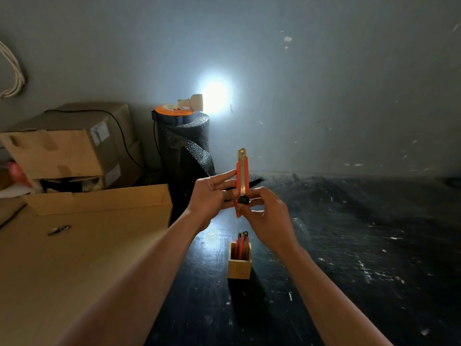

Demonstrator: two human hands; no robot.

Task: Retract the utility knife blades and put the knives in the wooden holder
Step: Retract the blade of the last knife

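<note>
An orange utility knife [242, 178] stands upright in the air between both hands, a short piece of blade showing at its top. My left hand [212, 196] steadies its left side with the fingers stretched out along the handle. My right hand [264, 216] grips the lower end, thumb and fingers at the black slider knob [243, 200]. Below the hands, a small square wooden holder [239, 264] rests on the dark floor with other orange knives [242, 244] standing in it.
A large flat cardboard sheet [74, 258] lies at the left with a small metal object [58, 229] on it. Stacked cardboard boxes [64, 148] sit behind. A black bubble-wrap roll [184, 146] carrying a bright lamp [197, 102] stands by the wall.
</note>
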